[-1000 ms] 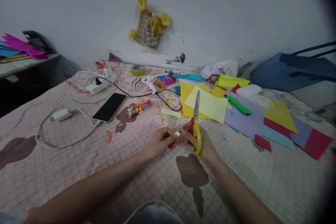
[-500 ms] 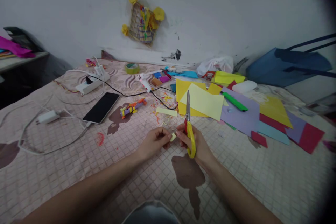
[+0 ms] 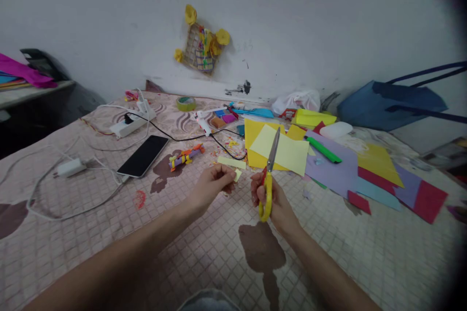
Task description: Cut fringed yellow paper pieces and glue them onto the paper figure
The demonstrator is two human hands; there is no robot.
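Between the thumb and fingers of my left hand is a small pale yellow piece of paper. My right hand is closed on a pair of scissors with yellow and red handles, its blades upward and looking closed. A gap separates the two hands. Just beyond my left hand lies a pale yellow paper strip. Behind the scissors, a larger pale yellow sheet rests over a deeper yellow sheet.
A phone with a cable lies at the left, near a power strip. A glue gun, a tape roll and a small paper figure sit further back. Coloured papers and a green cutter lie at the right.
My hands have moved apart; the right one has let go of the small paper, which stays in the left. The scissors have tilted to the right. The view has shifted slightly upward.
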